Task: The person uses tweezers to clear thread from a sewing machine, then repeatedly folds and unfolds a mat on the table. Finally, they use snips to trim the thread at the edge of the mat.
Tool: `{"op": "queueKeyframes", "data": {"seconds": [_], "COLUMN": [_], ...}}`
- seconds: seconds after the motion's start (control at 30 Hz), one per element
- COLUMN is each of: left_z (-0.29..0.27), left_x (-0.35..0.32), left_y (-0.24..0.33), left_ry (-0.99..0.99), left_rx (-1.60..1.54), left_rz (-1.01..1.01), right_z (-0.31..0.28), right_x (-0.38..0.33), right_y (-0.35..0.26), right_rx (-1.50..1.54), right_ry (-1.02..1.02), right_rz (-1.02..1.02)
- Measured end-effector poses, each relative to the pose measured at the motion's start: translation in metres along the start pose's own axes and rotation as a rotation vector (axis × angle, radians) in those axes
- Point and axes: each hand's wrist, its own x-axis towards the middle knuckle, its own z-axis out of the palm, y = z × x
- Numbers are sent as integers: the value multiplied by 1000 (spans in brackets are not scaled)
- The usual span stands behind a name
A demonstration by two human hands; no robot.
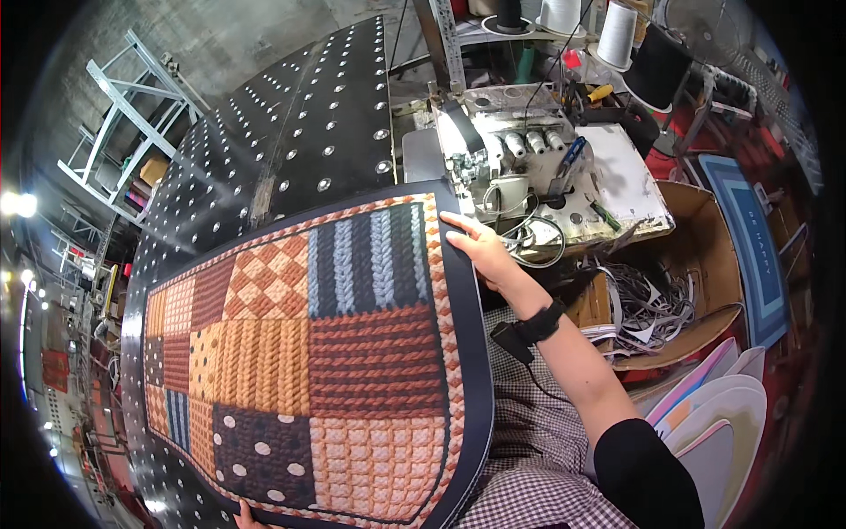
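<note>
A large patchwork-print mat with rounded corners and a dark border lies before me. Its squares show rust, orange, blue and dotted knit-like patterns. At its upper right edge, my right hand grips the border, fingertips on top and the rest of the grip partly hidden. Only a bit of my left hand shows at the lower picture edge, closed on the mat's near edge; most of it is out of sight. The mat's far right corner lies against an overlock sewing machine, close to its needle area.
A black table dotted with metal studs extends under and beyond the mat. Thread cones stand behind the machine. To the right are a cardboard box with tangled trim strips, a blue mat and stacked rounded mats.
</note>
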Motion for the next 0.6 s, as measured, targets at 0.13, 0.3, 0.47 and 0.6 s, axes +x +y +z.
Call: {"op": "queueKeyframes", "data": {"seconds": [0.13, 0.3, 0.47, 0.6], "left_z": [-21, -32, -24, -10], "left_x": [1, -3, -1, 2], "left_y": [0, -7, -18, -38], "left_ry": [-3, -3, -28, -49], "left_rx": [75, 150, 213, 245], "left_rz": [54, 107, 141, 163], "right_z": [0, -14, -25, -25], "right_x": [-11, -14, -21, -51], "right_y": [0, -2, 24, 50], "right_rx": [-166, -274, -429, -483], "right_ry": [36, 33, 94, 70], "right_rz": [-17, -23, -230, -277]}}
